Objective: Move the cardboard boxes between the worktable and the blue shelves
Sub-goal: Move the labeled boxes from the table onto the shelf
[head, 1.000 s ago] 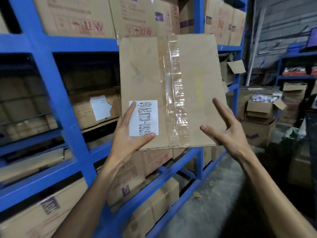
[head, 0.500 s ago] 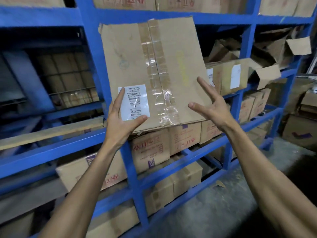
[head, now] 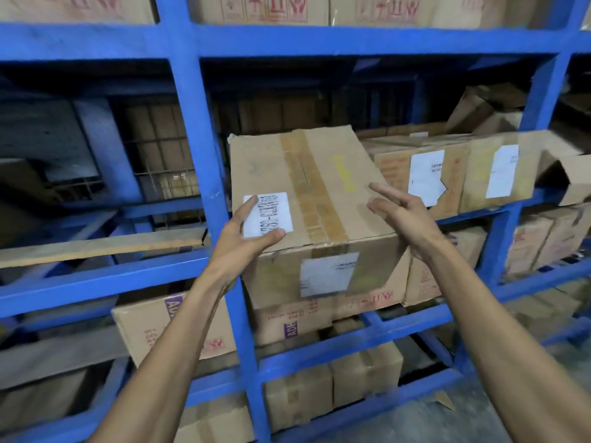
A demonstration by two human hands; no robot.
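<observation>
A taped cardboard box (head: pixel 307 199) with white labels on its top and front sits at the front of the middle level of the blue shelves (head: pixel 188 129), just right of an upright post. My left hand (head: pixel 246 238) lies on its near left corner, fingers straight across the top label, thumb on the top near the front edge. My right hand (head: pixel 403 215) is at its right side, fingers straight, palm against the right top edge. The box's near end overhangs the shelf's front beam.
More labelled boxes (head: pixel 447 174) stand right of it on the same level. Boxes (head: pixel 179 327) fill the lower levels and the top level (head: pixel 262 9). A wooden plank (head: pixel 96 244) lies in the left bay. Grey floor (head: pixel 447 417) shows at the bottom right.
The box was held up on end in front of the shelves; it has tipped flat and gone down onto the middle level. Both hands followed it and stay on its sides.
</observation>
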